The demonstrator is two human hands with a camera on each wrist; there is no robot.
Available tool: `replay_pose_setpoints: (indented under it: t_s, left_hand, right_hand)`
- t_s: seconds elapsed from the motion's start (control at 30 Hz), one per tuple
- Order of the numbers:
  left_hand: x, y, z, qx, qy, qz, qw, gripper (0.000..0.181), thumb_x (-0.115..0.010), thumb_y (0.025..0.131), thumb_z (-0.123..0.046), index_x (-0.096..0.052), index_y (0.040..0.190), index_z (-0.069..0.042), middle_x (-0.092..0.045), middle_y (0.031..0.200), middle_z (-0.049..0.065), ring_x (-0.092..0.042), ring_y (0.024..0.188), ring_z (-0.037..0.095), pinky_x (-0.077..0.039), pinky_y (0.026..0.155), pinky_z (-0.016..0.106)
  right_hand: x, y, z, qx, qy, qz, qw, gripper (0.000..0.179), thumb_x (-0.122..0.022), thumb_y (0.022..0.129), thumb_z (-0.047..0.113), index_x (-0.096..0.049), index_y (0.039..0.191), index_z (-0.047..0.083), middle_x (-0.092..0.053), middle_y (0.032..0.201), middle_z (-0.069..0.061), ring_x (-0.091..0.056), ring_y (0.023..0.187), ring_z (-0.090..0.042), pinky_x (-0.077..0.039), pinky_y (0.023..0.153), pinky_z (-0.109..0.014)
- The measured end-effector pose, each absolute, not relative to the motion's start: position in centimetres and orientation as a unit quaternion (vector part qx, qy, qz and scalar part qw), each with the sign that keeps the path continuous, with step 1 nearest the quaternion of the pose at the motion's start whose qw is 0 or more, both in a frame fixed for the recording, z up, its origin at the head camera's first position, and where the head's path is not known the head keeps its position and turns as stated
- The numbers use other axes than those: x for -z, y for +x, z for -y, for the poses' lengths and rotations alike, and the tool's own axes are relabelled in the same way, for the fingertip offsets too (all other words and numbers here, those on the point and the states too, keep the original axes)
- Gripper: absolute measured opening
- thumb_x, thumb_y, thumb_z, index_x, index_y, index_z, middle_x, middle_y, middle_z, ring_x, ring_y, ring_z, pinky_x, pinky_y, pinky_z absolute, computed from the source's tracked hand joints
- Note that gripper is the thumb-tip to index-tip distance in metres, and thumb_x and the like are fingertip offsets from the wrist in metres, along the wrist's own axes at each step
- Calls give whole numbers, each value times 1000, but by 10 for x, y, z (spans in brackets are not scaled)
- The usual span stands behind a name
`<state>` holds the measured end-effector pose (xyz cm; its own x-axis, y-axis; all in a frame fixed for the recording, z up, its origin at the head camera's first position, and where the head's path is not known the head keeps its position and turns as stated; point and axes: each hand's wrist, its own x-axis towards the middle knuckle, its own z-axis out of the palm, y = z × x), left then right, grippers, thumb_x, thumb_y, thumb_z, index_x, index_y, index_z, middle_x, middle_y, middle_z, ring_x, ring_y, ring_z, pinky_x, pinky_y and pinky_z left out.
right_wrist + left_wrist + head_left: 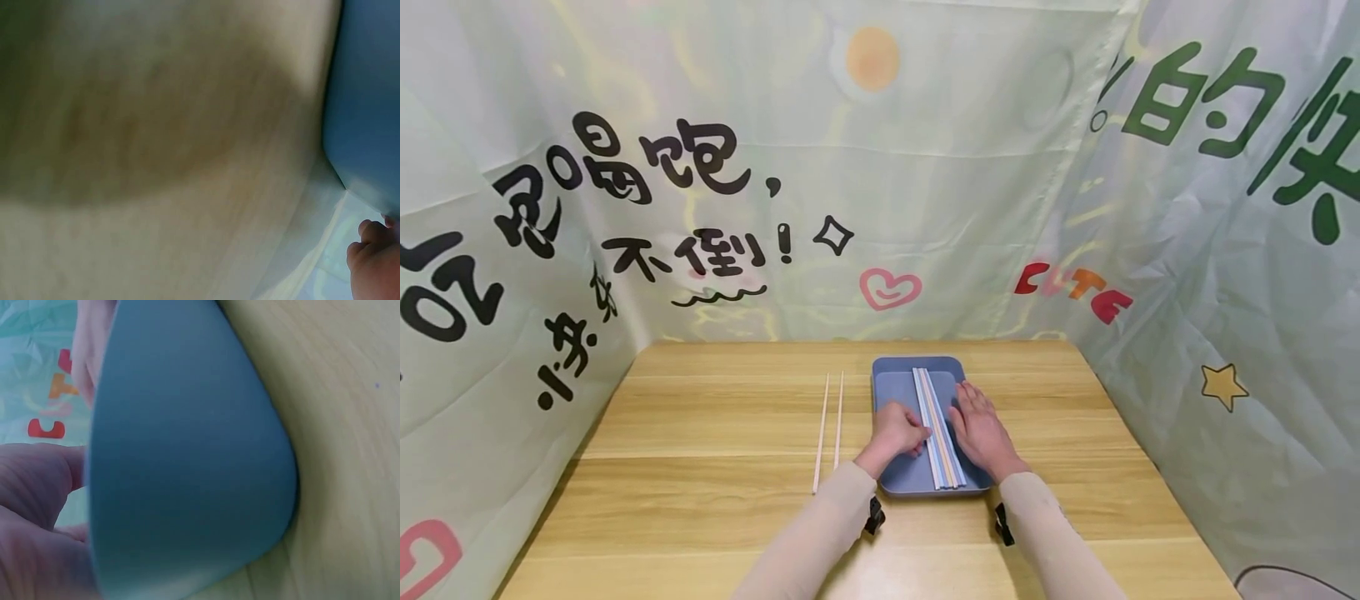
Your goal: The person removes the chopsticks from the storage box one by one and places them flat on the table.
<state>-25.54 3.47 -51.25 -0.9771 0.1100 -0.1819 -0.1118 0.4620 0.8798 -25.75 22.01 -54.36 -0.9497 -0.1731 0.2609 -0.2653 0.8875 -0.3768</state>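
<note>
Inside a blue rectangular tray (898, 479) lies a bundle of long thin chopsticks (942, 450) in white, blue and pinkish tones, running lengthwise. My left hand (898, 429) reaches over the tray's left side, its bent fingers meeting the bundle's left edge; whether they pinch a chopstick is hidden. In the left wrist view the tray's wall (194, 450) hides the fingertips. My right hand (985, 429) lies with extended fingers over the tray's right side, beside the bundle. In the right wrist view only part of a hand (378, 265) shows past the tray's wall (365, 119).
Two pale pinkish chopsticks (822, 433) lie apart, roughly parallel, on the wooden table (700, 467) left of the tray. Printed cloth (790, 167) hangs behind the table and along both sides. A black strap sits at each wrist.
</note>
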Motion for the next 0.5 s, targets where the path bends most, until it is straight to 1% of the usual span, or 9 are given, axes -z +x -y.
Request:
replay_pose_setpoints:
  t_s: [0.13,0.23,0.37,0.5]
  left_hand:
    - [515,-254,-38,-499,-12,-860,105,25,-86,86,-7,-64,75,-9,-63,52,1,-59,43,10,-55,44,24]
    - [517,-254,-41,-489,-20,-866,103,28,-88,85,-9,-62,75,-11,-62,51,0,-58,42,9,-50,42,22]
    - [520,-255,-42,-476,-27,-874,97,30,-89,84,-12,-61,75,-13,-61,51,0,-57,43,10,-43,42,20]
    - [523,-256,-44,-464,-29,-880,96,30,-90,84,-14,-62,74,-13,-61,51,0,-56,44,10,-41,43,21]
  right_hand:
    - [544,-258,-220,-209,110,967,101,57,-48,112,26,-40,156,-10,-38,164,-30,-38,152,-49,-31,127,-60]
    - [544,-258,-220,-207,109,967,96,57,-47,113,26,-39,156,-10,-37,164,-30,-37,153,-49,-30,128,-60]
    - [544,-259,-220,-205,109,968,92,58,-46,113,27,-38,157,-9,-36,165,-30,-36,154,-48,-29,128,-60]
    - [544,-258,-221,-207,110,967,98,57,-47,113,26,-39,156,-10,-37,165,-30,-37,153,-49,-30,128,-61]
